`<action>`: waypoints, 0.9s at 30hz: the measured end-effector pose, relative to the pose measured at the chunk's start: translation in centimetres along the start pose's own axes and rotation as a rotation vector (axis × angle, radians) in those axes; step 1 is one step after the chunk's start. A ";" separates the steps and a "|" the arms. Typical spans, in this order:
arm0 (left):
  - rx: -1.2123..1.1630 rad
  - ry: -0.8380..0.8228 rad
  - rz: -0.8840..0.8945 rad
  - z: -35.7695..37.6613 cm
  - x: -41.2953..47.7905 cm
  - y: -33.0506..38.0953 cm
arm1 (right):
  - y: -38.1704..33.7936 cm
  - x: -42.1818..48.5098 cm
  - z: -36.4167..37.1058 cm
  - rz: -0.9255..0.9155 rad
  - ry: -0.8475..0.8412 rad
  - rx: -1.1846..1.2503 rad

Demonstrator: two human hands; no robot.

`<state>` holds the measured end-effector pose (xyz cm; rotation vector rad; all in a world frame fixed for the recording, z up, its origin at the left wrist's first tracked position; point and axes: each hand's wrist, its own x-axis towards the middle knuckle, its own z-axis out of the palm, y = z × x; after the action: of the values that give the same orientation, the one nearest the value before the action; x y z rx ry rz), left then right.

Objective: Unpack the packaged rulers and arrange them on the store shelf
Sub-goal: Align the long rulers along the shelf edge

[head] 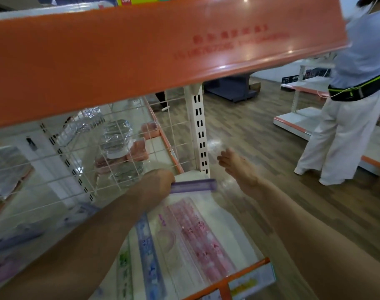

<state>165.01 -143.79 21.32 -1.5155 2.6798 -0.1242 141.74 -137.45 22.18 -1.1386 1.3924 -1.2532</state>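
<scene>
1. Head view, motion blur throughout. Both bare forearms reach in from the bottom edge toward a white shelf (232, 226) with an orange front rim.
2. Left hand (157, 181): fingers curled round the left end of a purple ruler (193, 185). The ruler sticks out to the right, roughly level, above the far end of the shelf. Too blurred to tell whether it is still wrapped.
3. Right hand (239, 167): fingers straight and loosely together, pointing away, holding nothing. It sits off the shelf's right side, over the wooden floor (260, 131), near the purple ruler's free end but apart from it.
4. Flat on the shelf under the left hand, running front to back, side by side: a pink ruler set (195, 234) on the right, a blue ruler (150, 256) left of it and a green ruler (125, 269) further left, partly hidden by the left forearm.
5. A white wire grid (61, 172) stands along the back of the shelf. Clear water bottles (117, 137) show through it on the other side.
6. A white slotted post (198, 131) stands upright at the shelf's far right corner.
7. The orange strip (163, 50) of the shelf above fills the top of the frame. Its red print is unreadable.
8. At the far right a person (340, 131) in white trousers with a dark waist pack stands on the floor beside other low shelving, well apart from the hands.
</scene>
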 end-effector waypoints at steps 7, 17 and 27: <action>-0.037 -0.099 -0.065 0.0 0.6 0.1 | 0.8 -1.4 5.4 -0.048 -0.020 -0.178; -0.080 -0.180 0.014 -3.9 0.8 1.9 | -0.6 -2.4 2.8 -0.229 -0.172 -1.122; -0.229 -0.447 0.217 -5.5 2.3 8.6 | -1.9 -9.2 -1.0 0.230 -0.446 -0.896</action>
<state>155.97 -141.14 25.88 -1.1151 2.5225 0.4872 142.32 -128.35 24.56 -1.6482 1.6961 -0.1326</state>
